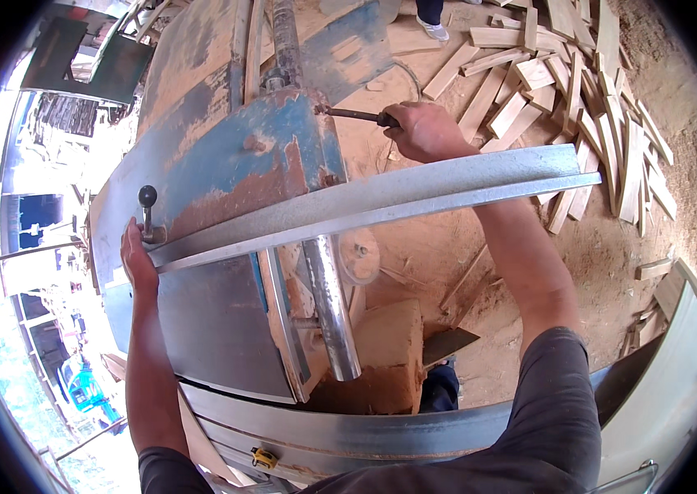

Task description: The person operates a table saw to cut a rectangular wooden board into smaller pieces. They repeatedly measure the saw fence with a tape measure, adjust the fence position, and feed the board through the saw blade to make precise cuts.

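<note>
A long grey metal saw fence [398,185] lies slantwise across the blue, worn, dust-covered cast body [233,160] of a machine. My left hand [138,259] is against the fence's left end, its fingers stretched out along it and seen edge-on. Beside those fingers stands a lever with a black ball knob [147,196]. On the far side of the fence, my right hand [429,132] is closed round the black grip of a metal rod handle [356,114], which sticks out from the blue body. My right forearm passes under the fence's right part.
Below the fence are a grey machine table [200,329] and a shiny round bar [332,309]. A yellow tape measure [263,458] lies on the near metal rail [348,432]. Wood offcuts [562,99] are heaped on the dusty floor at right. Another person's shoe [432,30] shows at the top.
</note>
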The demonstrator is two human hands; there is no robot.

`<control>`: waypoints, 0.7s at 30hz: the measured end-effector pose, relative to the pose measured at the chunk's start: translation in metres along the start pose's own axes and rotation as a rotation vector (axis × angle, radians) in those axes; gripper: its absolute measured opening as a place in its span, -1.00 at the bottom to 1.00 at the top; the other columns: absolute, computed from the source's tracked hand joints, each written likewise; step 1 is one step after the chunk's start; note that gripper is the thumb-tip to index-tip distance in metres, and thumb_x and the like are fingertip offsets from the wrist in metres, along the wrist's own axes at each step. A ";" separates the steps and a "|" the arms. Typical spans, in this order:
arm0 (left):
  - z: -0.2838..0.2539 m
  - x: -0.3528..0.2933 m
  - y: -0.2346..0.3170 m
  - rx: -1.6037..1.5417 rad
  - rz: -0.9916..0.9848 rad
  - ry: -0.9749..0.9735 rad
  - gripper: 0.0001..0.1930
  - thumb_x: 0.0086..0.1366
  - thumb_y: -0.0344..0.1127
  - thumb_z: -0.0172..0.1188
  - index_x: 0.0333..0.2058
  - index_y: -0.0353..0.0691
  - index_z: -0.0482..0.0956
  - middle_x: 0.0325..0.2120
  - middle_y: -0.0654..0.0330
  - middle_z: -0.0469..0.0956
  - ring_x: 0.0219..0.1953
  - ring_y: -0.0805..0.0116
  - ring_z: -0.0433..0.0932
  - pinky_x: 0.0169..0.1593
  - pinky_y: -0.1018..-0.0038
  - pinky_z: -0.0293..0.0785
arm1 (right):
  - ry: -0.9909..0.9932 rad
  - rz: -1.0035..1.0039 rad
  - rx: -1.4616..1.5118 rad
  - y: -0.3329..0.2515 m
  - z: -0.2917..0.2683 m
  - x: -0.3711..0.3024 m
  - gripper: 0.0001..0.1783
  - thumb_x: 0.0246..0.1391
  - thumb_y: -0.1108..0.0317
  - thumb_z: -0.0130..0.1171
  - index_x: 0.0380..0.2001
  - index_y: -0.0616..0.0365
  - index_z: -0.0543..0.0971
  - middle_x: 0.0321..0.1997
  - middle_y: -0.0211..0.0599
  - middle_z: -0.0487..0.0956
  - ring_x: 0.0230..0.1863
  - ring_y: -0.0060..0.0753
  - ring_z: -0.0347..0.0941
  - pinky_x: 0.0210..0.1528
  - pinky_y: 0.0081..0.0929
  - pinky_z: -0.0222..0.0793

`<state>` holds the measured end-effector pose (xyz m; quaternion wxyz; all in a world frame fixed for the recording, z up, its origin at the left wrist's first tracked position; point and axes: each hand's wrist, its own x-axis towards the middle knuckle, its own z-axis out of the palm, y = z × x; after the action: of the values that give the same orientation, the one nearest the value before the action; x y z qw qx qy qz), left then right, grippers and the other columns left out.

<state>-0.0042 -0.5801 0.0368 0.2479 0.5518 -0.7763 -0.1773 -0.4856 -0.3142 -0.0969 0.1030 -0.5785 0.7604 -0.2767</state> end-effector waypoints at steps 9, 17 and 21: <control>-0.003 -0.004 0.001 -0.047 -0.023 0.005 -0.47 0.53 -0.06 -0.16 0.18 -0.38 0.47 0.01 0.05 0.55 0.07 0.25 0.46 0.18 0.39 0.26 | -0.080 -0.032 -0.119 0.010 -0.007 0.012 -0.75 0.13 0.35 0.16 -0.14 0.20 0.57 -0.32 -0.02 0.65 -0.23 0.14 0.58 -0.20 0.00 0.47; -0.004 -0.004 0.002 -0.080 -0.048 0.007 -0.47 0.52 -0.07 -0.15 0.16 -0.43 0.48 0.03 0.00 0.54 0.10 0.22 0.46 0.23 0.38 0.24 | -0.021 -0.061 -0.021 0.014 0.006 0.006 -0.71 0.13 0.34 0.17 -0.09 0.22 0.56 -0.28 -0.01 0.65 -0.23 0.16 0.57 -0.18 0.00 0.46; -0.001 -0.006 0.009 -0.080 -0.057 0.020 -0.47 0.51 -0.09 -0.16 0.15 -0.43 0.48 0.01 0.01 0.55 0.07 0.23 0.46 0.22 0.39 0.24 | -0.020 -0.063 -0.029 0.007 -0.005 0.010 -0.70 0.12 0.34 0.19 -0.09 0.23 0.56 -0.30 0.01 0.64 -0.21 0.15 0.57 -0.17 0.00 0.46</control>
<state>-0.0085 -0.5719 0.0414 0.2724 0.5649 -0.7501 -0.2097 -0.4971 -0.3207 -0.0953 0.0933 -0.6063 0.7447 -0.2631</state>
